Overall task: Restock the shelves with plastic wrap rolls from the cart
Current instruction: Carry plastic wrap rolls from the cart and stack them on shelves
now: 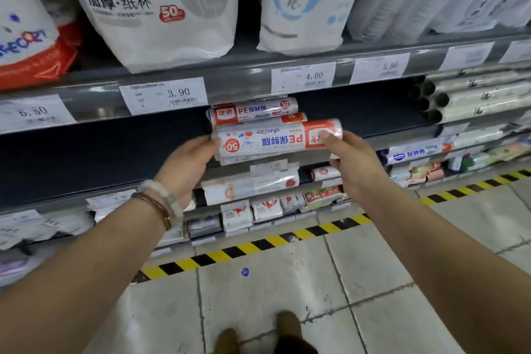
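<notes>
Progress: two rolls [254,112] on shelf [100,149] | left hand [186,164] + right hand [352,164] grip another wrap roll [275,139] by its ends | shelf mostly bare (cart unseen), plenty left

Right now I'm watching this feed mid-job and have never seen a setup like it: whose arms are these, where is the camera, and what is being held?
There is no machine here. One wide-angle camera sits on a person's head, looking forward and down, so the two bare arms reaching in from below are the wearer's own.

The left hand, with bracelets at the wrist, and the right hand each grip one end of a plastic wrap roll, held level with its label upside down. It sits in front of the dark middle shelf, where two similar rolls already lie behind it.

Above are paper cup bags and price tags. Lower shelves hold more wrapped goods. Black and yellow tape runs along the tiled floor. The cart is not in view.
</notes>
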